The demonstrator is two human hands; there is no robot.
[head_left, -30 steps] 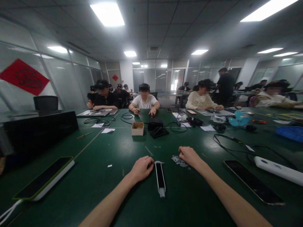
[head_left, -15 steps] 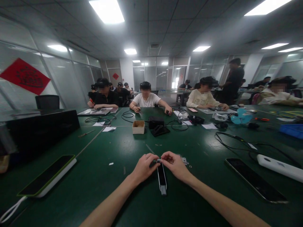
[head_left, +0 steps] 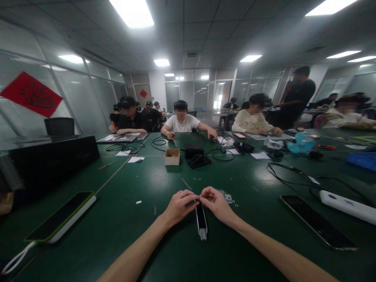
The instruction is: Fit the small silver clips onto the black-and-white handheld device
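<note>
Centrally, hands touching, far edge of strip

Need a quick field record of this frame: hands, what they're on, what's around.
left hand: fingers curled on the far end of a narrow black-and-white bar-shaped device
right hand: fingertips at the same end, touching the left hand; any grip too small to tell
device pose: flat on the green table, lengthwise away from the person
beside right hand: small loose metal parts
left: black phone in green-edged case
right: bare black phone, long white plastic unit
beyond: small cardboard box
</note>
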